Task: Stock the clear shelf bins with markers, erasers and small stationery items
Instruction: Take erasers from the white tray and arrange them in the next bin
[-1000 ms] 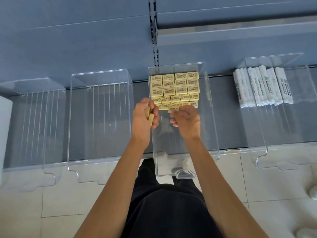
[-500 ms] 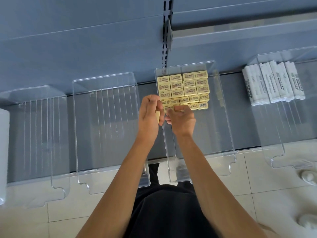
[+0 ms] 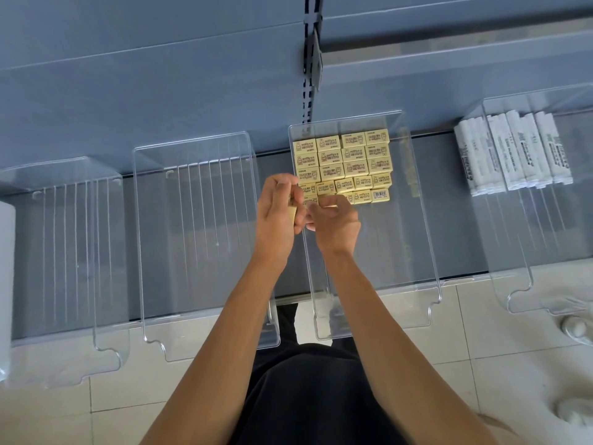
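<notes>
The left grip (image 3: 277,216) is curled round a yellow eraser (image 3: 292,215), whose end shows between the thumb and the fingers; whether more than one piece is held there cannot be told. It hangs over the left wall of the middle bin (image 3: 420,226), touching the right grip (image 3: 337,223). The right grip has its fingers bent down and pinches another eraser (image 3: 327,198) at the near left corner of the block of erasers (image 3: 349,159). That block lies in the back half of the middle bin, in neat rows with printed labels facing up, the nearest rows smaller and less even than those behind. The near half of this bin shows only its clear floor. All the bins stand side by side on a grey shelf (image 3: 459,226), their back ends near the shelf's back edge and their notched fronts jutting over its front edge. Just left of the middle bin stands a second clear bin (image 3: 192,252), and beyond that a third (image 3: 64,252) toward the shelf's left end, beside a white object (image 3: 6,252) cut off by the frame. To the right, well apart from both grips, a fourth bin (image 3: 519,261) holds white markers (image 3: 513,152) laid side by side at its back. Below the shelf lies a pale tiled floor (image 3: 481,364), with the person's dark clothing (image 3: 305,396) between the forearms.
</notes>
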